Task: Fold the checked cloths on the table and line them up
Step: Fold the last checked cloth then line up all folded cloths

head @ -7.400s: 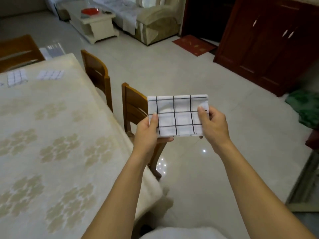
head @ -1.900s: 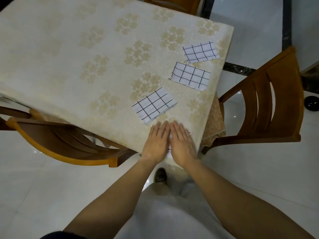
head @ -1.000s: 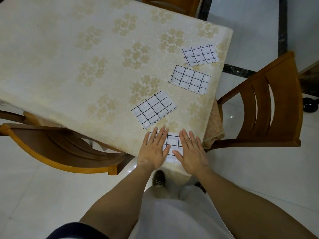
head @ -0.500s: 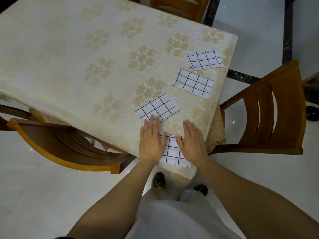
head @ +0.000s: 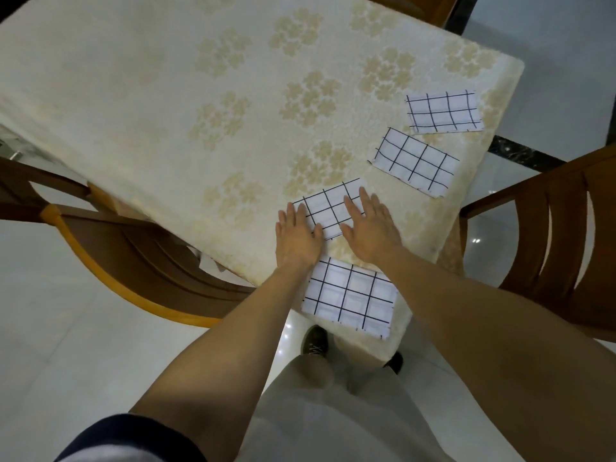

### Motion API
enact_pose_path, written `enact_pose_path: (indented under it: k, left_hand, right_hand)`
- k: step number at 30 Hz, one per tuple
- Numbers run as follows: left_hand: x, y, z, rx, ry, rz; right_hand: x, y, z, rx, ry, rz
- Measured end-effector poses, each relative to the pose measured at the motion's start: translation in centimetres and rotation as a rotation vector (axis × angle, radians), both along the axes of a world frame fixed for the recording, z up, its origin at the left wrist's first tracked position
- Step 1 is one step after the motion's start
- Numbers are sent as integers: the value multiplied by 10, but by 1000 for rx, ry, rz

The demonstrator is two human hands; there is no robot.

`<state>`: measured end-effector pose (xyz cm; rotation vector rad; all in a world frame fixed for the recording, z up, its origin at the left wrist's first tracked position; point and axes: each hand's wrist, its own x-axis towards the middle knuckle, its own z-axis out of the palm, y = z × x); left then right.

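We count four folded checked cloths along the right side of the table [head: 166, 95], which wears a cream cover with a pale flower pattern. Both hands lie flat on the second cloth [head: 330, 208] from the near corner. The left hand [head: 298, 235] covers its left end and the right hand [head: 370, 228] its right end. On each hand the fingers are straight and held close together, palms down, and nothing is pinched. The two thumbs reach inward toward each other across the cloth's near edge. The nearest cloth [head: 350, 296] sits at the table's near corner, between our view of the two forearms, with its near edge close to the table's rim. Beyond the hands, the third cloth [head: 415, 161] lies at a slant, apart from the one being pressed. The fourth cloth [head: 443, 111] rests near the far right corner, just beside the third and turned at a different angle. A wooden chair [head: 133, 255] stands at the table's left side and another chair [head: 550, 245] at its right. A dark shoe [head: 315, 340] shows on the white floor below the table corner.
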<state>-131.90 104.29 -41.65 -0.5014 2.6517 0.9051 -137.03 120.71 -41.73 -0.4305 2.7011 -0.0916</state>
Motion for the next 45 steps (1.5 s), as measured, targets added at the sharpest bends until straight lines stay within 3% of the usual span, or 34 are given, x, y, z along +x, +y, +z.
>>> enact_pose_path:
  k: [13, 19, 28, 36, 45]
  left_hand:
    - [-46, 15, -12, 96, 109, -336]
    - [-55, 31, -16, 83, 139, -617]
    - [-52, 40, -18, -183, 273, -652]
    - [-64, 52, -32, -269, 153, -791]
    - [-58, 32, -37, -418, 162, -717]
  right_hand:
    - [32, 47, 2, 18, 157, -157]
    - [33, 55, -7, -48, 52, -154]
    - [19, 59, -13, -42, 23, -58]
    - [20, 61, -22, -26, 28, -124]
    - [31, 82, -25, -13, 78, -142]
